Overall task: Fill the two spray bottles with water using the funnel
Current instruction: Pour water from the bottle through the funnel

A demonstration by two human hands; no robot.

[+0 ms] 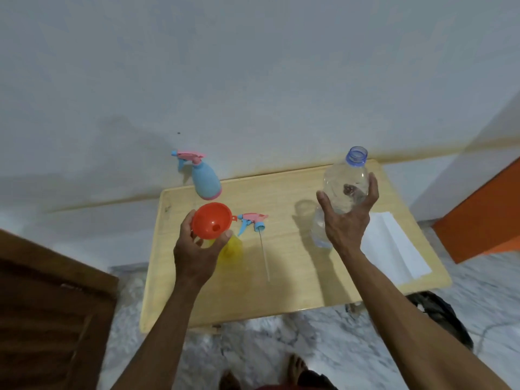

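My left hand grips a red funnel that sits on top of a yellow spray bottle, which is mostly hidden behind the hand. That bottle's pink and blue spray head lies beside it on the wooden table, its thin tube pointing toward me. A blue spray bottle with its head on stands at the table's back left. My right hand holds a clear, uncapped water bottle upright above the table's right side.
A white folded paper lies at the table's right edge. A brown wooden panel stands at the left, an orange surface at the right. A dark object lies on the marble floor.
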